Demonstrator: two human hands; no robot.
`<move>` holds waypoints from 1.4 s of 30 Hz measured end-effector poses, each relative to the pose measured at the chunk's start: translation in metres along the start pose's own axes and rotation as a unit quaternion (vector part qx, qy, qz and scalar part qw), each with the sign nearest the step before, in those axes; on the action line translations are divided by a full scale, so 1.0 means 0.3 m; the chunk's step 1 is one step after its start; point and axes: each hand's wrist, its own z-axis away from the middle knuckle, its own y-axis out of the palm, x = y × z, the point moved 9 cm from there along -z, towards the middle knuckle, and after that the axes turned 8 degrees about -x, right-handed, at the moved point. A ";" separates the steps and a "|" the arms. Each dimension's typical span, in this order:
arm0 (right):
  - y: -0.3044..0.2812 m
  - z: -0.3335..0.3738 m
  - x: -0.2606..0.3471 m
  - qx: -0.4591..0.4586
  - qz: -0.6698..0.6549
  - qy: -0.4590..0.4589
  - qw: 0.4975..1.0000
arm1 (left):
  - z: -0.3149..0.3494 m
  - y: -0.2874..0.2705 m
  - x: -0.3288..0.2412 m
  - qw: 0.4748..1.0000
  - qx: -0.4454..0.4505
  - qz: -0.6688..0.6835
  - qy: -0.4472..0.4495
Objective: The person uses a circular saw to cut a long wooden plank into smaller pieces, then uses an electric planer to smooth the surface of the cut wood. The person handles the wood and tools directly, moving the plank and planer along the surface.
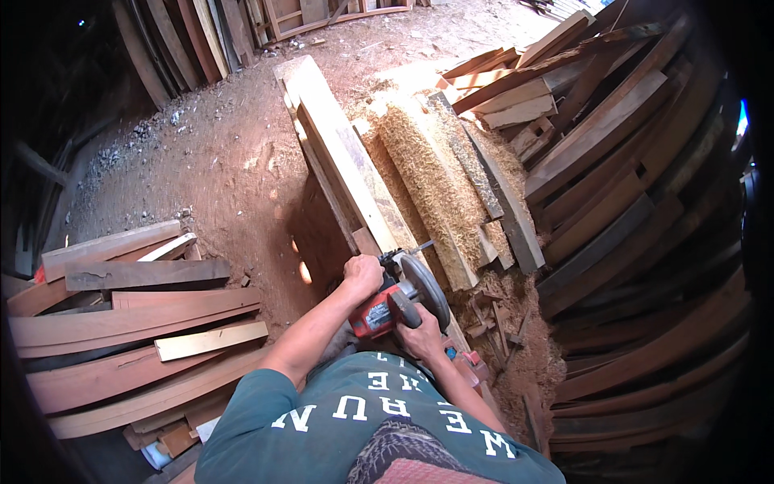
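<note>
A red and black circular saw (376, 315) with a rounded metal blade guard (427, 290) rests at the near end of a long pale plank (355, 161). My right hand (421, 337) is wrapped round the saw's black rear handle. Closed into a fist, my left hand (364, 276) lies at the front left of the saw, by the plank's left edge. Its fingertips are turned away, so I cannot tell whether they grip the saw's base or the wood. Below the guard, the blade's cutting edge is hidden.
Sawdust covers several beams (427, 177) right of the plank. Stacked dark boards (613, 234) fill the right side, and reddish planks (137, 323) lie at the left. Upright boards (173, 40) lean at the back. A small red object (470, 367) sits beside my right forearm.
</note>
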 end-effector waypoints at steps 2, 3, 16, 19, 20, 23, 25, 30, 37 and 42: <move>0.006 -0.002 -0.010 0.004 0.008 0.010 1.000 | -0.002 0.012 0.013 1.000 -0.017 0.001 0.014; 0.008 -0.002 -0.009 0.009 0.008 0.014 1.000 | -0.001 0.016 0.019 1.000 -0.022 0.005 0.009; -0.003 -0.001 -0.019 0.003 -0.006 0.005 1.000 | -0.008 -0.002 -0.024 0.979 -0.043 0.002 0.198; 0.000 -0.002 -0.026 0.017 0.014 0.016 1.000 | -0.014 -0.004 -0.013 0.980 0.008 -0.004 0.197; -0.001 0.000 -0.016 0.012 0.012 0.008 1.000 | -0.024 0.017 0.007 0.983 0.026 -0.003 0.179; -0.002 0.000 -0.005 -0.006 0.001 -0.015 1.000 | -0.019 -0.016 0.068 0.990 0.031 0.081 0.107; -0.013 0.005 0.017 -0.008 0.019 -0.017 1.000 | 0.012 -0.028 0.128 0.990 -0.013 0.136 0.033; -0.005 0.009 0.038 0.013 0.014 0.023 1.000 | 0.070 0.160 0.282 0.960 0.006 0.268 -0.083; -0.008 0.004 0.000 0.028 0.024 0.013 0.999 | 0.074 0.250 0.309 0.942 0.011 0.291 -0.166; -0.001 -0.003 0.001 0.016 0.002 0.019 1.000 | 0.087 0.206 0.296 0.936 -0.030 0.307 -0.169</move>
